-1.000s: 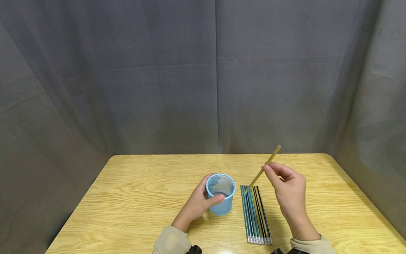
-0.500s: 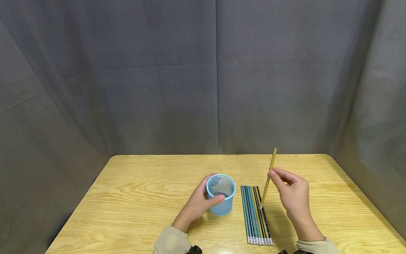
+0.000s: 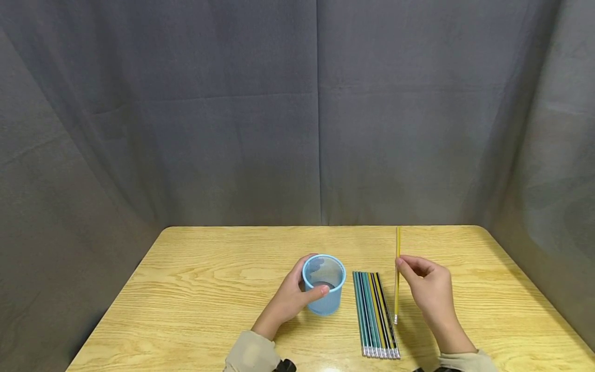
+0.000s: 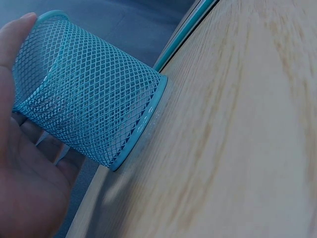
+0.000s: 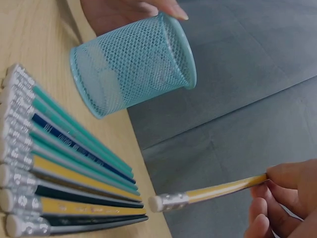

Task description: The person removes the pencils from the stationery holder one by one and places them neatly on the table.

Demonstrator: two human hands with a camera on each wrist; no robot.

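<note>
A light-blue mesh pencil cup (image 3: 325,302) stands upright on the table, its inside bare of pencils. My left hand (image 3: 290,299) holds the cup from the left, thumb on the near side of the rim and fingers behind. In my right hand (image 3: 429,287), thumb and fingertips pinch a yellow pencil (image 3: 397,289), eraser end down, just right of the row. Between cup and right hand lies a row of pencils (image 3: 375,315) in green, navy, yellow and black, side by side with erasers toward me. The right wrist view shows the held pencil's white eraser (image 5: 156,204) beside the row.
A wood-grain table (image 3: 209,279) carries everything, with bare surface on its left side. Grey curtains (image 3: 232,129) hang behind it and at both sides. Beige sleeves (image 3: 252,353) cover both forearms.
The yellow pencil has swung from slanting over the row to nearly straight, and its eraser end has come right and toward me, off the row. My left hand and the cup have stayed put.
</note>
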